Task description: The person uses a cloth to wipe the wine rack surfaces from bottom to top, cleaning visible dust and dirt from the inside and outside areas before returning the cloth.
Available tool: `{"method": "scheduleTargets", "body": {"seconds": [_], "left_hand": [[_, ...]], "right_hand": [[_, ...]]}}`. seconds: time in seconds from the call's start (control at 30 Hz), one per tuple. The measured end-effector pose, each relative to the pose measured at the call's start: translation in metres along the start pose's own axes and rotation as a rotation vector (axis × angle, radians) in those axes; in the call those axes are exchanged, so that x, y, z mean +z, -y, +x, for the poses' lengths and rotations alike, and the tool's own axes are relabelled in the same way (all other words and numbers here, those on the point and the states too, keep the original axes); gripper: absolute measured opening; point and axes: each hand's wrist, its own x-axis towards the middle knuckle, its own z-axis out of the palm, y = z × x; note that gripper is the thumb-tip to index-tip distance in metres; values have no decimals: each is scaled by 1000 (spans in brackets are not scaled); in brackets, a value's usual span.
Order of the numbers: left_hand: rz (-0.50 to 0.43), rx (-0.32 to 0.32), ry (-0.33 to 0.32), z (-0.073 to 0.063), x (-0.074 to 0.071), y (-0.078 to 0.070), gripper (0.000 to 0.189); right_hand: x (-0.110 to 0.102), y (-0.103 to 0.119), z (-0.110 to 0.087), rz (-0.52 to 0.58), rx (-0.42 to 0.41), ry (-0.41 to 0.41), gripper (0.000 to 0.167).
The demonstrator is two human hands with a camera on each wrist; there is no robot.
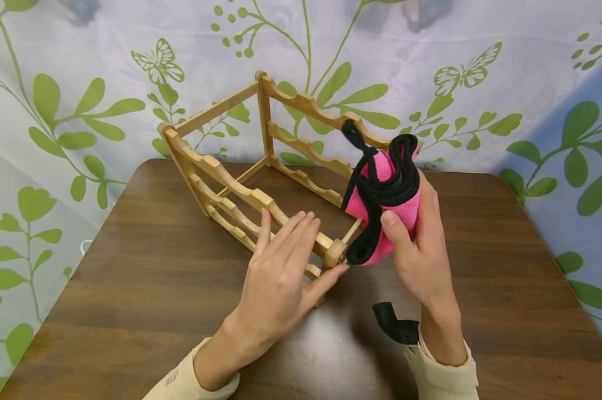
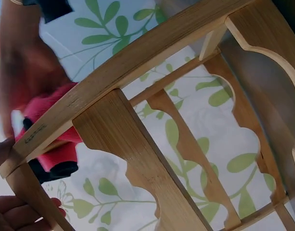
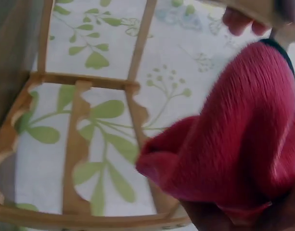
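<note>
A wooden wine rack [image 1: 251, 197] with scalloped rails is on the brown table. My left hand [image 1: 281, 272] holds its near right corner, fingers laid over the front rail and thumb by the end post. In the left wrist view, the fingers [image 2: 17, 211] show behind the rack's wooden post [image 2: 39, 195]. My right hand [image 1: 423, 250] grips a bunched pink cloth [image 1: 403, 214] with black trim and a black loop, thumb on the near side. The cloth is right beside that rack corner; whether they touch I cannot tell. In the right wrist view the pink cloth [image 3: 234, 130] hides most of the right hand.
The dark wooden table [image 1: 146, 311] extends on both sides of the rack. Behind it hangs a white curtain [image 1: 201, 33] with green leaves and butterflies. A black angled piece [image 1: 396, 325] is at the right cuff.
</note>
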Motion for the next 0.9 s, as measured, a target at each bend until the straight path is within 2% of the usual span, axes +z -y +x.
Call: {"method": "scheduleTargets", "body": {"seconds": [0.13, 0.2, 0.33, 0.43, 0.6, 0.9], "left_hand": [[-50, -13, -30, 1, 0, 3, 60], [-71, -16, -50, 1, 1, 3, 58], [-92, -8, -85, 0, 2, 3, 55], [-90, -2, -95, 0, 2, 5, 53], [-83, 3, -95, -1, 1, 7, 50], [-119, -12, -85, 1, 0, 16, 49]], "right_hand": [[4, 18, -4, -92, -37, 84, 62], [6, 23, -7, -153, -102, 83, 58], [11, 21, -9, -313, -290, 83, 51], [10, 20, -7, -406, -360, 117, 46], [12, 19, -5, -473, -381, 122, 42], [22, 9, -4, -510, -358, 0, 39]]}}
